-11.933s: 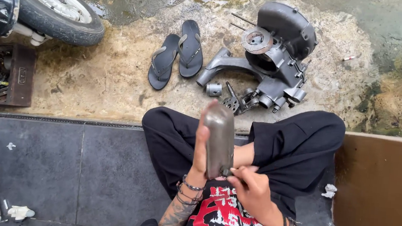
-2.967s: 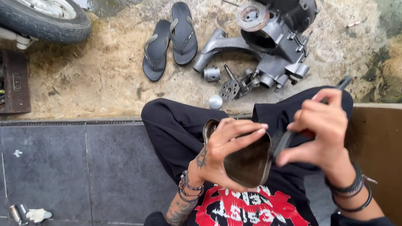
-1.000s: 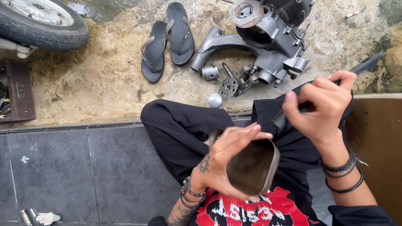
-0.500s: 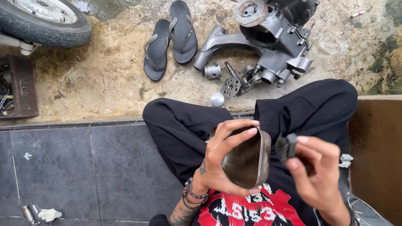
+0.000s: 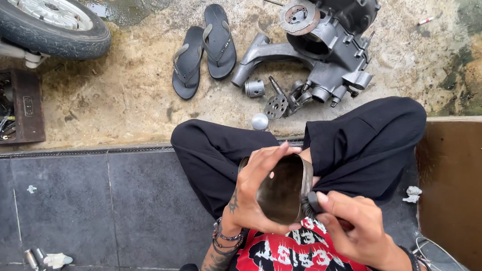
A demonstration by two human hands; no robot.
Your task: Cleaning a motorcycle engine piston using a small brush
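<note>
Dark metal filled the left hand (image 5: pixel 256 192) — a cup-shaped cylinder (image 5: pixel 283 187) held over the lap, fingers curled round its far side, its open mouth turned toward the right hand. Its long axis ran roughly from left hand to right. The right hand (image 5: pixel 355 230) sat just beside that rim, closed round a small brush (image 5: pixel 310 202) whose bristles touched the edge. Both hands were equally close — one gripping, one working at the opening.
</note>
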